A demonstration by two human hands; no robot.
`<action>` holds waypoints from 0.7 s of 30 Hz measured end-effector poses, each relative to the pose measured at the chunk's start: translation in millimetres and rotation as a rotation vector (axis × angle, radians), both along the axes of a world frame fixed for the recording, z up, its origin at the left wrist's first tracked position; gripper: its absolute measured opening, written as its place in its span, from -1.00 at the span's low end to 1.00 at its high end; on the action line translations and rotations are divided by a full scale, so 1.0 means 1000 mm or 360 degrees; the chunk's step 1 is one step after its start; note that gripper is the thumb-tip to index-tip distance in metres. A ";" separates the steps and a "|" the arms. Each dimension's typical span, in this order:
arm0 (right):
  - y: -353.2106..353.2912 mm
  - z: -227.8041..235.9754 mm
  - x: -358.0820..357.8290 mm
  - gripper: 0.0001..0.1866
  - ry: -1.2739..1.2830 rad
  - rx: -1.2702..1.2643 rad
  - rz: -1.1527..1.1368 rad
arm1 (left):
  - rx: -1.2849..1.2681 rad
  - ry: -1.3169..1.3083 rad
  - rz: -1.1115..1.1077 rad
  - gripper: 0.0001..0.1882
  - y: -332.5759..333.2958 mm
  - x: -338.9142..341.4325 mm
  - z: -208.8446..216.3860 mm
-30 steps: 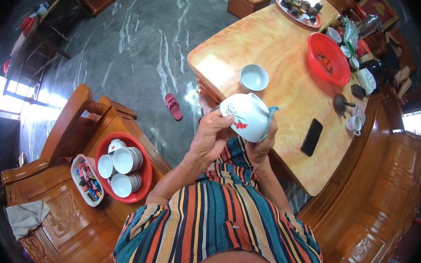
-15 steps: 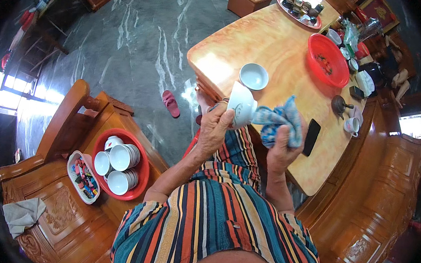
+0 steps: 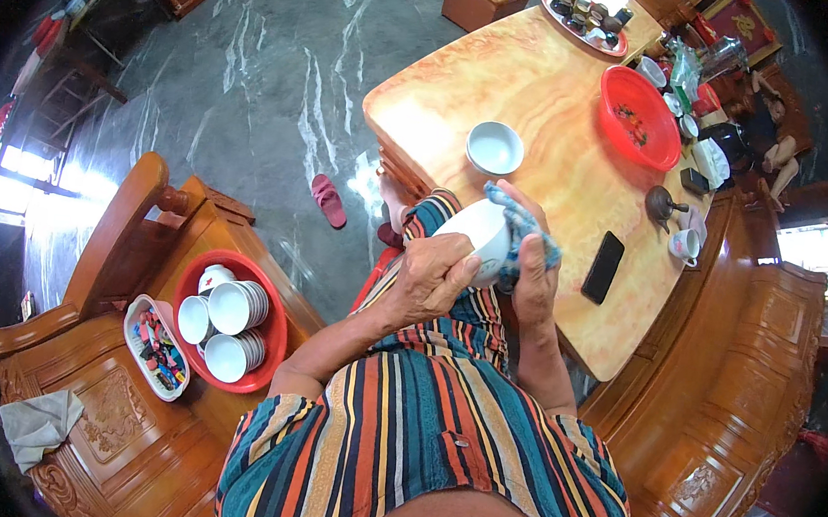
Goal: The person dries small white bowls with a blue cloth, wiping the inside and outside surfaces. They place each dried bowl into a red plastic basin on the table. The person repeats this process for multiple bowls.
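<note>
My left hand grips a white bowl by its near left side, tilted above my lap. Pressed against the bowl's right side is a blue-and-white cloth, which my right hand holds with the thumb up and the fingers partly behind it. Just beyond my hands, another white bowl stands upright on the marbled yellow table. To my left, several stacked white bowls lie on their sides in a red basin on the wooden seat.
A black phone lies right of my hands. Farther off are a red basin, a cup and an oval tray of small items. Beside the left basin sits a white basket; a grey cloth lies on the bench.
The bowl in my left hand has turned and come slightly lower. My right hand has brought the cloth leftward, from beside the bowl's base onto its outer side.
</note>
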State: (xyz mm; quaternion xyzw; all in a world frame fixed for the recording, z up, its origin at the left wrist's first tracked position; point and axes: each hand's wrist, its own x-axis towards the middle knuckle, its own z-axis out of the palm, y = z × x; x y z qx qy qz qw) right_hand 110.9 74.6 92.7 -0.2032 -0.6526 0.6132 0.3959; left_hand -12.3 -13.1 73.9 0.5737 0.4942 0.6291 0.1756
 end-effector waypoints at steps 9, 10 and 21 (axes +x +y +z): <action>0.005 -0.037 -0.009 -0.26 0.0642 -0.1409 0.0666 | -0.0202 -0.1103 -0.0362 -0.67 -0.018 0.000 0.008; 0.000 -0.041 -0.012 -0.21 0.0647 -0.1482 0.0642 | -0.0182 -0.1092 -0.0319 -0.67 -0.016 0.001 0.005; 0.022 -0.021 -0.005 -0.33 -0.0241 0.0477 -0.0168 | -0.0559 -0.1027 -0.0078 -0.67 -0.005 0.006 -0.009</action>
